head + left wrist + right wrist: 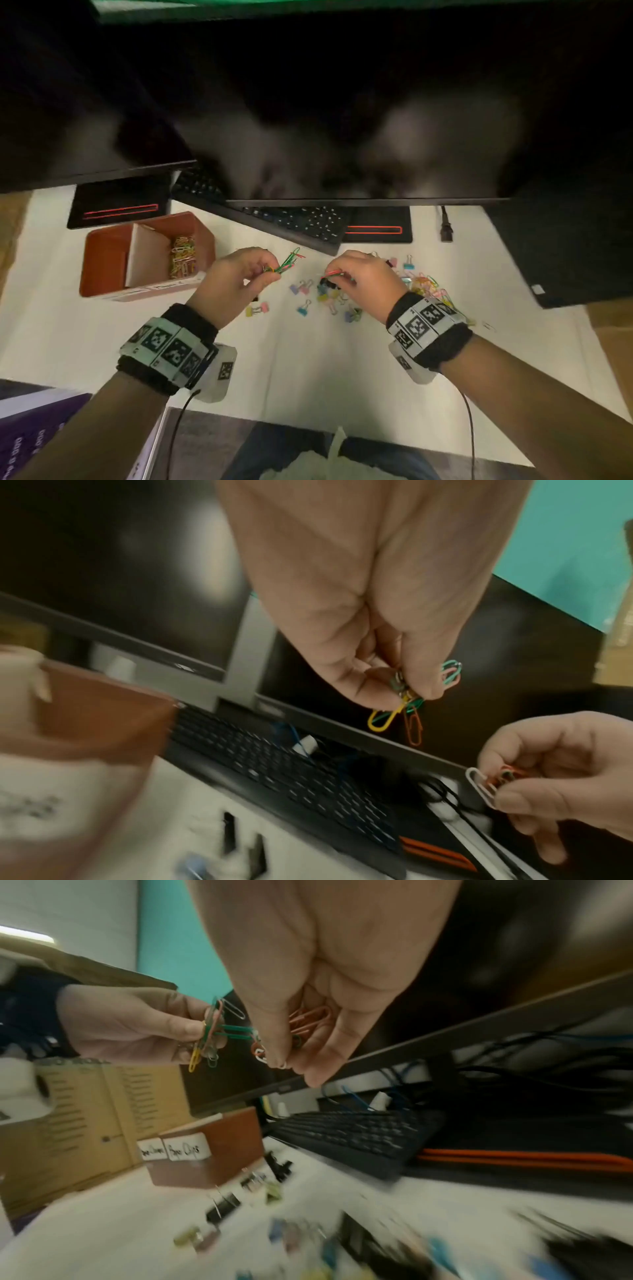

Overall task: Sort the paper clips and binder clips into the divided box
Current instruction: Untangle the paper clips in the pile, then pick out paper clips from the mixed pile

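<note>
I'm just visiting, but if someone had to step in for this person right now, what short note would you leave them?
Left hand pinches a bunch of paper clips. Right hand pinches a few more.
Box: the right compartment holds a heap of paper clips; the left one looks empty.
Binder clips lie loose on the desk, with more paper clips by the right wrist.
Left: drop both handfuls in, then sort the rest.

The white surface [308, 359] carries the divided box [102, 260] far left, scattered binder clips [305, 306] centre, seemingly a paper-clip heap [424, 284] right, and a keyboard [294, 222] beyond.
</note>
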Tool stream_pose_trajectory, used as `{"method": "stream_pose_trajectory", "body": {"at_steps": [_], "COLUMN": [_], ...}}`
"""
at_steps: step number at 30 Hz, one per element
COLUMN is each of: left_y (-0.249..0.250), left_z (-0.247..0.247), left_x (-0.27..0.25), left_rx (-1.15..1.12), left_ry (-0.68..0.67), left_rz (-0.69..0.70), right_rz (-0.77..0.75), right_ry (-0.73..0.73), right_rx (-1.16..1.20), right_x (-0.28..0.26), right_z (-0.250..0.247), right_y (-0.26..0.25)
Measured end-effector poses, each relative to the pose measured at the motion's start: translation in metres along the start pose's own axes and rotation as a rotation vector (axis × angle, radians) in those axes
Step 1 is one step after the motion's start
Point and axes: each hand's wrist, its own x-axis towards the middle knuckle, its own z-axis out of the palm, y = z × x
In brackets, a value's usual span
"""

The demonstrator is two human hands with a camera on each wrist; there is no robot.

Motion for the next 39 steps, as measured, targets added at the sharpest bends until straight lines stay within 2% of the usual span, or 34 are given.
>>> {"method": "stream_pose_trajectory", "body": {"at_steps": [3,6,8,11,14,16,18,22,24,29,33,35,37,39], "left_y": [-0.028,-0.066,-0.088,-0.112,-0.131,-0.137,-0.138,-0.120,-0.104,-0.056,-0.020,-0.008,0.000,0.006], "left_z": [-0.055,-0.097,-0.114,-0.122,-0.121,-0.118,-0.117,-0.108,-0.095,-0.034,0.034,0.071,0.105,0.133], "left_x": [-0.010,-0.016,-0.015,-0.008,0.002,0.006,0.010,0.018,0.024,0.042,0.050,0.055,0.060,0.065], "left_rx": [0.104,0.166,0.150,0.097,0.030,0.051,0.136,0.138,0.120,0.050,0.037,0.061,0.105,0.189], "left_ry": [0.124,0.180,0.199,0.212,0.208,0.145,0.099,0.093,0.070,-0.103,-0.260,-0.290,-0.329,-0.376], "left_rz": [-0.091,-0.240,-0.283,-0.380,-0.469,-0.475,-0.423,-0.233,-0.119,0.014,0.018,0.077,0.111,0.104], "right_rz": [-0.076,-0.123,-0.143,-0.117,0.003,0.082,0.089,-0.003,0.016,0.255,0.432,0.495,0.538,0.536], "right_ry": [-0.030,-0.063,-0.094,-0.156,-0.255,-0.298,-0.287,-0.185,-0.138,-0.056,0.068,0.125,0.125,0.057], "right_rx": [0.029,0.055,0.053,0.024,-0.034,-0.024,0.032,0.107,0.099,-0.060,-0.123,-0.164,-0.198,-0.192], "right_x": [0.048,0.096,0.126,0.162,0.186,0.192,0.190,0.164,0.137,0.050,-0.020,-0.044,-0.056,-0.058], "right_z": [0.021,0.047,0.066,0.097,0.124,0.133,0.134,0.113,0.095,0.053,0.028,0.016,0.007,0.003], "right_y": [-0.050,-0.100,-0.131,-0.160,-0.169,-0.169,-0.166,-0.144,-0.121,-0.036,0.034,0.059,0.076,0.088]}}
